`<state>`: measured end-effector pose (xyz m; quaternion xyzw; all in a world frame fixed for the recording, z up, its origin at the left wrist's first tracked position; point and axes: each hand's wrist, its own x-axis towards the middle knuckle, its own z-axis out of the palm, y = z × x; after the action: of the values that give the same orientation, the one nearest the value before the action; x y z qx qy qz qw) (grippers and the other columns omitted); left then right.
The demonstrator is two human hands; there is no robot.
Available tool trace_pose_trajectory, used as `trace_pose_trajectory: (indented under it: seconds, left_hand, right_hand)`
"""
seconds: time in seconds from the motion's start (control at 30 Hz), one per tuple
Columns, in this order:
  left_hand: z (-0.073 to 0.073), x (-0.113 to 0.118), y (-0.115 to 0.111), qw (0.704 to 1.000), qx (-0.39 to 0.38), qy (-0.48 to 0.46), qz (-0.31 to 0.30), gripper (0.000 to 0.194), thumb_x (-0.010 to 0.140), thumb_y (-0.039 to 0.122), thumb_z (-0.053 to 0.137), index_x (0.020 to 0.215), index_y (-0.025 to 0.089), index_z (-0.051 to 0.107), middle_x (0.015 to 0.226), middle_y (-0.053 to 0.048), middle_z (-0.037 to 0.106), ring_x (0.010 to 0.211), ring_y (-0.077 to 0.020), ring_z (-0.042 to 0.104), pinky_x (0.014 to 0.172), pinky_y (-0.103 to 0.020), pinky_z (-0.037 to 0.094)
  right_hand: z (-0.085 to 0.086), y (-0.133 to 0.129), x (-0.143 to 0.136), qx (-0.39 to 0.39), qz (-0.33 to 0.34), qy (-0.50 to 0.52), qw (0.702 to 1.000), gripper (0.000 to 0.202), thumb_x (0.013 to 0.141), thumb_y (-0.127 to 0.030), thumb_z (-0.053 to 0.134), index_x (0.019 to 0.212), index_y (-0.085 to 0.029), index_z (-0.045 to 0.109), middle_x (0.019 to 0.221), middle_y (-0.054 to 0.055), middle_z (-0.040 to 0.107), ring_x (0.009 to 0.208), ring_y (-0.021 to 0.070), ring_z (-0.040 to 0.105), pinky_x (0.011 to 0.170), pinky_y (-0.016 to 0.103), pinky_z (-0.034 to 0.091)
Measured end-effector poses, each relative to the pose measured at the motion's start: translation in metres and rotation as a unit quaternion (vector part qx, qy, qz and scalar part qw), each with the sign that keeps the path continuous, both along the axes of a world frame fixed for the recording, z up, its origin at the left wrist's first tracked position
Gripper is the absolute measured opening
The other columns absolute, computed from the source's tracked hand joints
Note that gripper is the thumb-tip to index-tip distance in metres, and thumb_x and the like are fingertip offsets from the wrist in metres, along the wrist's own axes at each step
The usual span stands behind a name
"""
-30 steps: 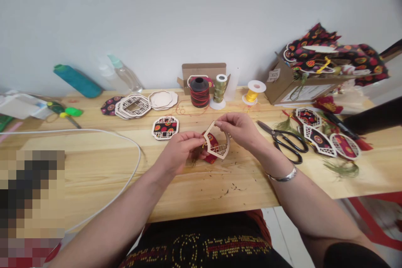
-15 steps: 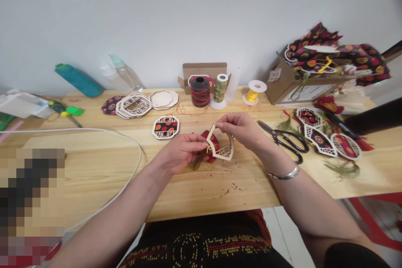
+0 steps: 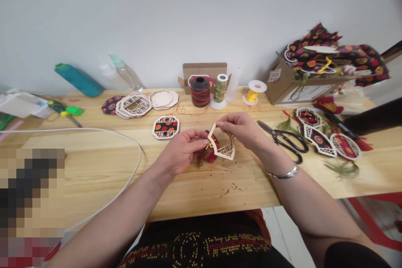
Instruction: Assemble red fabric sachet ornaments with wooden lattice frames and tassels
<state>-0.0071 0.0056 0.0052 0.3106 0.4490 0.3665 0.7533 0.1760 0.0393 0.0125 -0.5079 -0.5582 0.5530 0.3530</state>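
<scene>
A fan-shaped pale wooden frame [image 3: 226,152] with a lattice corner is held between my two hands above the table. My left hand [image 3: 184,150] is closed, its thumb and fingers pinching the frame's left edge beside a small yellow cord. Behind that edge shows a red patterned fabric piece [image 3: 212,156], partly covered by the frame and fingers; I cannot tell how firmly the left hand grips it. With a pinch, my right hand [image 3: 240,127] holds the frame's upper end. To the left lies an octagonal fabric-backed lattice piece [image 3: 166,127].
Black-handled scissors [image 3: 287,140] lie right of my right hand, near finished ornaments [image 3: 322,140]. Behind stand a red-black thread spool [image 3: 200,94], a gold spool [image 3: 221,90] and a yellow spool [image 3: 253,91]. Wooden frames [image 3: 135,105] are stacked left; a white cable [image 3: 138,163] curves across the table.
My left hand has shifted slightly, its thumb now along the frame's edge. The red fabric has slid left, so less of it shows through the frame's opening. The right hand stays nearly still.
</scene>
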Motion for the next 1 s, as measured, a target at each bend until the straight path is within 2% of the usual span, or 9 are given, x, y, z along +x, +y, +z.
trace_pose_trajectory:
  seconds: [0.13, 0.3, 0.47, 0.57, 0.7, 0.83, 1.0]
  left_hand:
    - [-0.003, 0.000, -0.003, 0.994, 0.074, 0.070, 0.033, 0.018, 0.061, 0.023, 0.080, 0.073, 0.013, 0.072, 0.068, -0.003, 0.071, 0.061, -0.0140, 0.065, 0.064, -0.027, 0.054]
    - [0.000, -0.001, -0.007, 0.980, 0.156, 0.121, 0.017, 0.022, 0.076, 0.036, 0.070, 0.080, 0.015, 0.075, 0.075, -0.005, 0.073, 0.068, -0.0145, 0.065, 0.073, -0.029, 0.053]
    - [0.010, 0.002, -0.008, 0.970, 0.153, 0.191, 0.015, 0.020, 0.068, 0.033, 0.076, 0.078, 0.016, 0.075, 0.074, -0.005, 0.074, 0.066, -0.0145, 0.064, 0.068, -0.027, 0.052]
    - [0.010, 0.003, -0.008, 0.965, 0.157, 0.208, 0.008, 0.019, 0.069, 0.034, 0.075, 0.074, 0.016, 0.075, 0.073, -0.004, 0.074, 0.064, -0.0143, 0.064, 0.066, -0.026, 0.052]
    - [0.003, 0.001, -0.007, 0.968, 0.156, 0.198, -0.008, 0.022, 0.072, 0.037, 0.072, 0.072, 0.015, 0.074, 0.071, -0.005, 0.073, 0.064, -0.0148, 0.064, 0.065, -0.026, 0.051]
    - [-0.005, 0.001, -0.008, 0.983, 0.128, 0.130, -0.031, 0.024, 0.073, 0.038, 0.072, 0.071, 0.014, 0.073, 0.067, -0.005, 0.072, 0.061, -0.0151, 0.064, 0.067, -0.030, 0.052]
    - [-0.004, -0.002, -0.006, 0.991, 0.091, 0.083, -0.057, 0.025, 0.071, 0.038, 0.075, 0.077, 0.014, 0.074, 0.071, -0.007, 0.072, 0.064, -0.0161, 0.065, 0.068, -0.032, 0.054]
  right_hand:
    - [0.001, 0.000, 0.000, -0.003, -0.008, -0.001, 1.000, 0.022, 0.069, -0.035, 0.065, 0.067, -0.013, 0.063, 0.056, -0.004, 0.051, 0.052, 0.0064, 0.037, 0.051, 0.025, 0.027]
    - [0.000, 0.003, 0.000, -0.001, -0.029, -0.006, 1.000, 0.021, 0.068, -0.034, 0.065, 0.066, -0.013, 0.064, 0.056, -0.004, 0.052, 0.051, 0.0064, 0.037, 0.051, 0.025, 0.028]
    - [0.000, 0.004, 0.001, 0.001, -0.033, -0.018, 0.999, 0.021, 0.069, -0.034, 0.064, 0.067, -0.013, 0.065, 0.058, -0.003, 0.054, 0.053, 0.0075, 0.040, 0.051, 0.025, 0.030]
    - [0.000, 0.002, 0.001, 0.013, -0.024, -0.029, 0.999, 0.022, 0.070, -0.035, 0.064, 0.067, -0.013, 0.064, 0.057, -0.004, 0.053, 0.052, 0.0072, 0.039, 0.051, 0.024, 0.030]
    - [0.002, -0.001, 0.001, 0.031, -0.006, -0.038, 0.999, 0.023, 0.072, -0.036, 0.064, 0.067, -0.014, 0.064, 0.055, -0.005, 0.050, 0.052, 0.0069, 0.037, 0.051, 0.024, 0.029]
    - [0.003, -0.001, 0.001, 0.041, 0.010, -0.040, 0.998, 0.022, 0.073, -0.035, 0.063, 0.068, -0.014, 0.065, 0.057, -0.004, 0.052, 0.053, 0.0071, 0.039, 0.051, 0.024, 0.030]
    - [0.005, -0.001, 0.002, 0.054, 0.023, -0.042, 0.997, 0.020, 0.074, -0.032, 0.063, 0.069, -0.013, 0.066, 0.058, -0.003, 0.055, 0.054, 0.0076, 0.041, 0.054, 0.024, 0.033]
